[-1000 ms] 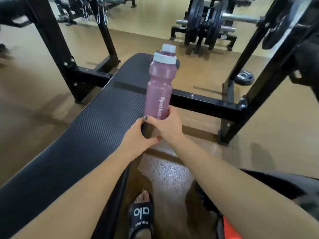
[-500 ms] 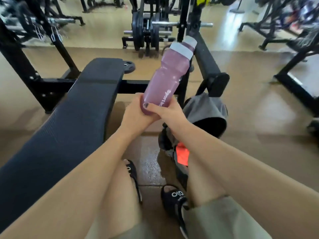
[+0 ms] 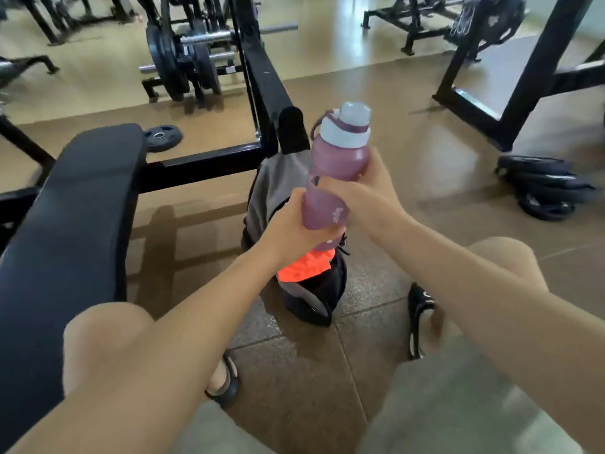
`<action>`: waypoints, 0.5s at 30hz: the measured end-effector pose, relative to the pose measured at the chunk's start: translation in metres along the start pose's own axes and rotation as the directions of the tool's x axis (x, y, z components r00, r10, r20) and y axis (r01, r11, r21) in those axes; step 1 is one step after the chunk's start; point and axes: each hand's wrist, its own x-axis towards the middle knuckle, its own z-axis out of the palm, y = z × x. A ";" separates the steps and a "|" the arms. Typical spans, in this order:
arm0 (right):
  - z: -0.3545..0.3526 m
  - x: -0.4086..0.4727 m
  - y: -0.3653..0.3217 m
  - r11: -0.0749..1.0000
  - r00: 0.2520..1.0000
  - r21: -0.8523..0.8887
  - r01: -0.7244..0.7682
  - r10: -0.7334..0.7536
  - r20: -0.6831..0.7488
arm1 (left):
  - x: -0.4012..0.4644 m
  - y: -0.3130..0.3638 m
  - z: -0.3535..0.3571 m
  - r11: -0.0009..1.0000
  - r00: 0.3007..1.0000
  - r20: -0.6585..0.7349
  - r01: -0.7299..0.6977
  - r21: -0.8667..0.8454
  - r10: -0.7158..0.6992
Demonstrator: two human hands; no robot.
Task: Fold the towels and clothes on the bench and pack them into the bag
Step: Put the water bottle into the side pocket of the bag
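Bottle (image 3: pixel 337 165) base hidden behind left hand (image 3: pixel 291 229); its lettering is partly covered. Bag (image 3: pixel 278 188) opening largely masked by hands and bottle. Bench (image 3: pixel 75 204) cut off at left edge.

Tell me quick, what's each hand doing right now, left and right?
Left hand: closed, grip round the lower part of the purple bottle.
Right hand: closed, grip round the same bottle's middle, above the left.

Mauve bottle (image 3: pixel 334 178), grey bag (image 3: pixel 278 185), orange cloth (image 3: pixel 306 265).
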 end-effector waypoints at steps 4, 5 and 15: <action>-0.046 0.021 0.026 0.997 0.999 -0.070 -0.022 0.020 -0.031 | 0.028 0.006 0.035 1.000 0.995 0.095 -0.019 0.004 0.018; -0.054 0.026 0.033 0.997 0.999 -0.064 -0.035 0.033 -0.039 | 0.035 0.007 0.042 1.000 0.995 0.095 -0.019 0.005 0.019; -0.079 0.088 0.074 0.987 0.985 0.056 -0.152 0.147 0.086 | 0.127 0.030 0.092 0.995 0.995 0.079 -0.055 -0.087 0.062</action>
